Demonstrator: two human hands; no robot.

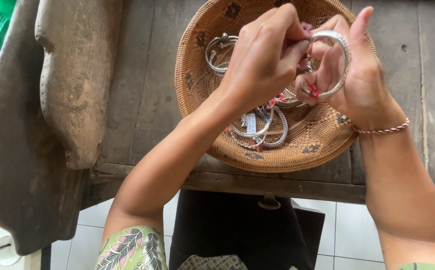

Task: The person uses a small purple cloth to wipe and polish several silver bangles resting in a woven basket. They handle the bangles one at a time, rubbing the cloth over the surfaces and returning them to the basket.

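Observation:
My right hand (360,70) holds a silver bangle (338,45) upright over a round woven basket (197,65). My left hand (262,55) pinches a small pink cloth (306,27) against the top of that bangle. A red thread tag (313,91) hangs from the bangle by my right fingers. Several more silver bracelets (257,132) with tags lie in the basket, one (216,47) near its far left wall. A red-and-white cord bracelet (382,130) circles my right wrist.
The basket rests on a worn dark wooden table (142,95) near its front edge. Carved weathered wooden pieces (72,75) stand at the left. White floor tiles (347,225) and a dark cloth (232,230) show below the table edge.

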